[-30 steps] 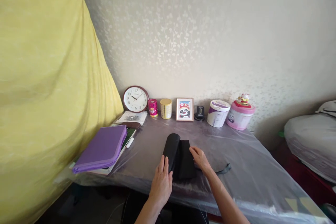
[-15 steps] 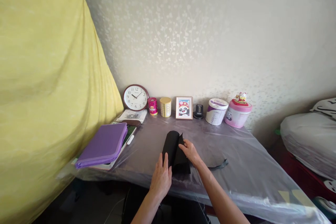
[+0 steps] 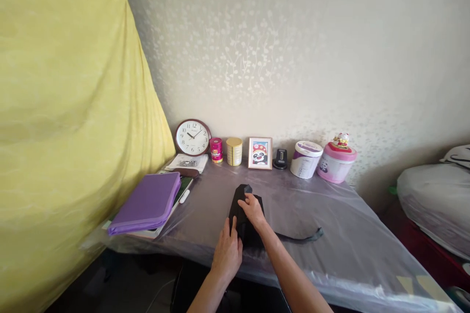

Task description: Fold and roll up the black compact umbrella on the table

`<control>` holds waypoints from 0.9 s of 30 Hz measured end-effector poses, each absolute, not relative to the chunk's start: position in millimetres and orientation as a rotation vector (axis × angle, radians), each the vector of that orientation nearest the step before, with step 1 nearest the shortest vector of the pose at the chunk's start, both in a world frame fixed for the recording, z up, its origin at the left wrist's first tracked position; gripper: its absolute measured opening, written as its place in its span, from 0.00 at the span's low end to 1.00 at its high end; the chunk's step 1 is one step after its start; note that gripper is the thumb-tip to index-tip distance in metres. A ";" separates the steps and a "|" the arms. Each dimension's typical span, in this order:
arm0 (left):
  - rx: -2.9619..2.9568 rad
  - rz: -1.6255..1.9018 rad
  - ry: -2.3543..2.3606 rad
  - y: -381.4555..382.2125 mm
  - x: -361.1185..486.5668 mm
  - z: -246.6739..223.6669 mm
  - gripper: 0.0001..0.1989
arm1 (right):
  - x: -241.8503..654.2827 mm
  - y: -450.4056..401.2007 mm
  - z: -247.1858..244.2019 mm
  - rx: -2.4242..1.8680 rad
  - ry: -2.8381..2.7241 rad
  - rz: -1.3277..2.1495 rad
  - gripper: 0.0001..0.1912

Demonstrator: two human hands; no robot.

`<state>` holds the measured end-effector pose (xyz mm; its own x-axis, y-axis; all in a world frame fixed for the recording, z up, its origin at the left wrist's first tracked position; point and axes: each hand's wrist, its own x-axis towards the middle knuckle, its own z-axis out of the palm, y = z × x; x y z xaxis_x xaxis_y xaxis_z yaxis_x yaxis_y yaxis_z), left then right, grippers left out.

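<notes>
A black folded piece of fabric-like material [image 3: 238, 205] lies on the table near its front edge; its exact kind cannot be made out. A dark strap [image 3: 303, 239] trails from under it to the right. My left hand [image 3: 228, 249] rests along its lower left side, fingers stretched out and slightly apart. Across its upper part reaches my right hand [image 3: 252, 209], with thumb and fingers bent together on the flap. The right hand and forearm hide part of the material.
Plastic sheeting covers the table [image 3: 352, 239]. To the left lies a purple zip case [image 3: 145, 203] on books, beside a white marker-like item [image 3: 184, 196]. Along the wall stand a clock [image 3: 193, 137], small tins, a panda picture [image 3: 260, 153] and two tubs. A yellow curtain [image 3: 73, 107] hangs left.
My right hand has moved left and folded the raised right flap over the black material. My left hand stays at the lower left side. The view has shifted slightly.
</notes>
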<state>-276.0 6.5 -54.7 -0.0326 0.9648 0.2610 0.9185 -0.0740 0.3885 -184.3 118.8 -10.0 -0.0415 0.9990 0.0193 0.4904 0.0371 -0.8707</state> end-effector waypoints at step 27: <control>1.990 0.783 1.925 -2.0 -281.1 -38.8 0.30 | -196.6 113.6 -3.4 -1.254 -2.001 0.998 0.12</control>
<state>-281.1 -2.0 -38.8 -0.0251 0.9804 0.1954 0.8384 -0.0859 0.5383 -196.6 113.6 -3.4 -0.3980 0.9142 0.0763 0.4894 0.2819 -0.8252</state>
